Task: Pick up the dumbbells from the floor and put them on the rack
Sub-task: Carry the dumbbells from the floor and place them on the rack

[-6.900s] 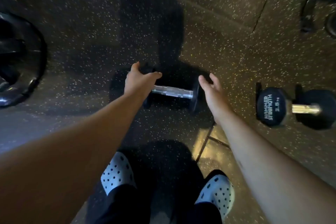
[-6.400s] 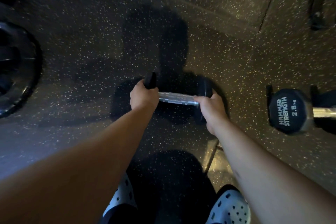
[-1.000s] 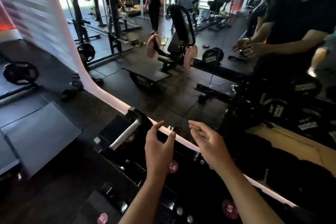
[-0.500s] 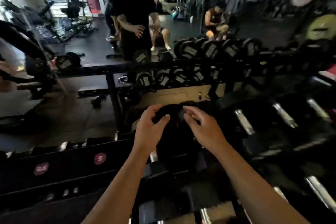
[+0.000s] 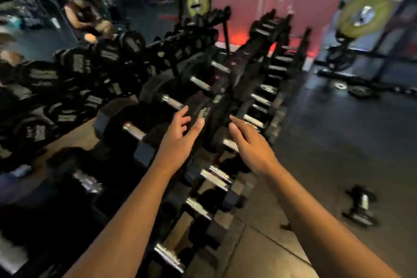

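Dumbbells (image 5: 211, 177) motion-blurred beneath empty hands (image 5: 216, 142)

- The dumbbell gripped on the floor earlier no longer sits in either hand; left hand (image 5: 178, 140) and right hand (image 5: 252, 146) now spread empty above the rack (image 5: 239, 67).
- Another dumbbell (image 5: 361, 206) (small, blurred) now shows on the floor (image 5: 338, 142).

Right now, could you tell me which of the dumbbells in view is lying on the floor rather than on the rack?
The small dumbbell at lower right, beyond the right hand. It lies alone on the dark floor, clear of the rack, where all the others sit in rows.
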A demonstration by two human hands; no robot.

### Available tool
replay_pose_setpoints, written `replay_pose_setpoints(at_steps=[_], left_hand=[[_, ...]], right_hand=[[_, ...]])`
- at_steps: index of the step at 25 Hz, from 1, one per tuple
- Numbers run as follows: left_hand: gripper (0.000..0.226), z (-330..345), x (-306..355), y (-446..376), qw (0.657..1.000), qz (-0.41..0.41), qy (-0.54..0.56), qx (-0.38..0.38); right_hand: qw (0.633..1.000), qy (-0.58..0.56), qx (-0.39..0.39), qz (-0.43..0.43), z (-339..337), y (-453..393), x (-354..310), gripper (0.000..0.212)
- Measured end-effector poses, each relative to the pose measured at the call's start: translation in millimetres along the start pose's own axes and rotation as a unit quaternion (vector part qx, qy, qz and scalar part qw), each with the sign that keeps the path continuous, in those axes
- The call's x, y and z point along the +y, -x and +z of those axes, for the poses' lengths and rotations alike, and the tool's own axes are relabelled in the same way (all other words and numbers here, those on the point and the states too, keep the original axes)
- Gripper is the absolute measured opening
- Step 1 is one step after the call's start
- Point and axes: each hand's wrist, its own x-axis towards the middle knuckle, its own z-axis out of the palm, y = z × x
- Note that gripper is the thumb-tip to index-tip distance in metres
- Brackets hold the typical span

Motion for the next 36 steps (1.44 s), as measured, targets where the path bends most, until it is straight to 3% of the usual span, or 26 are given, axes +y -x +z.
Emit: replay_pose_setpoints(at_steps=[4,9,12,18,28,36], left_hand=[[0.080,108,27,-21,0.991,0.025,-0.008,-0.129],[0.090,239,53,-25,0.975,0.048,-0.025,-0.217],[0.098,325,65,-36,0.966,0.046,-0.041,-0.252],[0.088,445,54,-69,0.942,0.042,-0.126,-0.308],[0.095,597,-1,-187,0.850,0.075,-0.327,-0.407],[0.108,737,-145,-281,0.764,0.051,-0.418,-0.489]], right_hand=[[0.991,0.046,0.079,0.095,-84,40,69,0.072],[0.973,0.078,0.135,0.172,-168,81,143,0.074],[0.963,0.098,0.141,0.208,-217,85,201,0.077],[0.951,0.118,0.117,0.262,-269,85,294,0.083],[0.913,-0.009,0.151,0.379,-240,32,448,0.083],[0.828,-0.103,0.238,0.496,-141,-17,620,0.084]])
